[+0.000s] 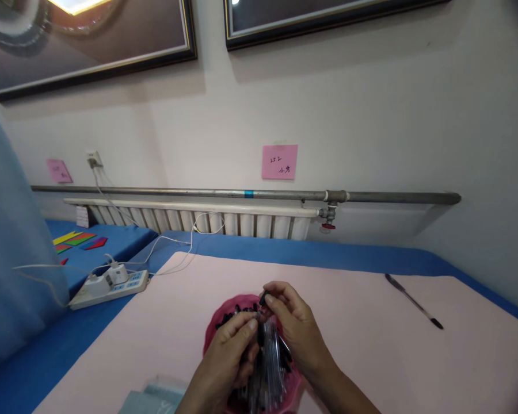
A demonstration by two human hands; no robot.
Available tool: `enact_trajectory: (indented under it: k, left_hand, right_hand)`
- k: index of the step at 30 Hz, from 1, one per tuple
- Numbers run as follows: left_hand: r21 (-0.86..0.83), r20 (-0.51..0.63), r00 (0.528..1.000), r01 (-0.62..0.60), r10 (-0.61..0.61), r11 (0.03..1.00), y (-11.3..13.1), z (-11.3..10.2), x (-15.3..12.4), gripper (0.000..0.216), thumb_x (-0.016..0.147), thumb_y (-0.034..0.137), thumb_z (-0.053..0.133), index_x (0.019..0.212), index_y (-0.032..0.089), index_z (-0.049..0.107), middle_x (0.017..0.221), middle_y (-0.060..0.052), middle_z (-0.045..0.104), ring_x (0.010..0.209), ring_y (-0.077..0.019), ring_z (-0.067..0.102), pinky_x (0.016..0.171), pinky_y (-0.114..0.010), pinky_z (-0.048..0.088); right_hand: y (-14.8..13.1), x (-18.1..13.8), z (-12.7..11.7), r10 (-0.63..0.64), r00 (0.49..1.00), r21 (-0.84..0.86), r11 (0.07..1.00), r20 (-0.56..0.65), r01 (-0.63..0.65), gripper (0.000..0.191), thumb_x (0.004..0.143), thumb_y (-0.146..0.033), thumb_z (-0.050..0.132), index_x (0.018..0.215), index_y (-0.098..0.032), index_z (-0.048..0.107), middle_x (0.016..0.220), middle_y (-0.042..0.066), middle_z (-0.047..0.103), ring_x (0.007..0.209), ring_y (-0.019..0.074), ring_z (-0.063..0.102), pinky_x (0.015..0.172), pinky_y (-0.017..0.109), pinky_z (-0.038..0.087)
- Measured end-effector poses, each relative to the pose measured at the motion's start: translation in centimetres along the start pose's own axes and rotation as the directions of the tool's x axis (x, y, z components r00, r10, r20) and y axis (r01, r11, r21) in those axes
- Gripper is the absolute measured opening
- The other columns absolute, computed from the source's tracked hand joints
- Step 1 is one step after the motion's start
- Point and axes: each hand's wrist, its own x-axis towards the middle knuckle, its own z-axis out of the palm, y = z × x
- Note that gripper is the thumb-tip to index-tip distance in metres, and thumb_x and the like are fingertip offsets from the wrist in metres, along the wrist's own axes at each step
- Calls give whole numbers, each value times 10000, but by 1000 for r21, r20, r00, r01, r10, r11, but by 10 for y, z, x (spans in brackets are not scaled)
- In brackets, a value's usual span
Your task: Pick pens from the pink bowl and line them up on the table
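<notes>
Both hands work close together over a pink bowl (211, 322) with a wavy rim, filled with clear pen barrels (273, 368) and small black pen parts (231, 316). My left hand (231, 351) is closed in a pinch on a thin pen piece, mostly hidden by the fingers. Between the thumb and fingers of my right hand (300, 328) is a small black pen cap (264, 298), just above the left fingertips. Whether the two pieces touch is too small to tell.
A black-ended clear pen (414, 301) lies to the right on the pink sheet (362, 328) covering the blue table (259, 244). A power strip (112, 290) with cords sits at left. Grey-green packets (151, 399) lie at the near edge. A radiator (242, 223) runs behind.
</notes>
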Motion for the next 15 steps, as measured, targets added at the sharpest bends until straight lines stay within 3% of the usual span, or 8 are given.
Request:
enact_trajectory:
  k: [4,8,11,15]
  left_hand:
    - [-16,-30,999,15,-16,1000,1,-1,0,359,757,455,569,1008,201,530,465,101,414,296,-12,234,328,-174,86]
    - [-68,-34,999,-6,4,998,5,-2,-2,257,714,333,618,919,208,528,505,108,383,331,-4,226,333,-167,78]
    - [-69,-14,1000,-1,0,998,9,-1,-3,384,667,283,658,1015,227,506,533,117,373,320,5,201,325,-164,77]
    - [-44,62,998,-4,6,999,9,-1,-4,549,682,281,659,1175,238,422,574,91,469,282,10,220,304,-174,73]
  right_hand:
    - [1,-3,3,-15,998,-28,999,55,17,139,747,-278,601,869,-217,581,790,-12,584,698,143,564,678,266,460]
    - [6,-2,3,31,998,25,999,50,-33,225,715,-279,633,929,-219,592,789,-7,618,744,160,588,688,271,453]
    - [11,1,1,110,989,68,991,98,-117,235,673,-272,667,891,-206,611,736,-11,633,674,151,580,626,262,441]
    - [15,2,1,204,953,126,964,223,-235,146,655,-279,669,748,-171,636,620,-11,620,584,134,553,573,252,419]
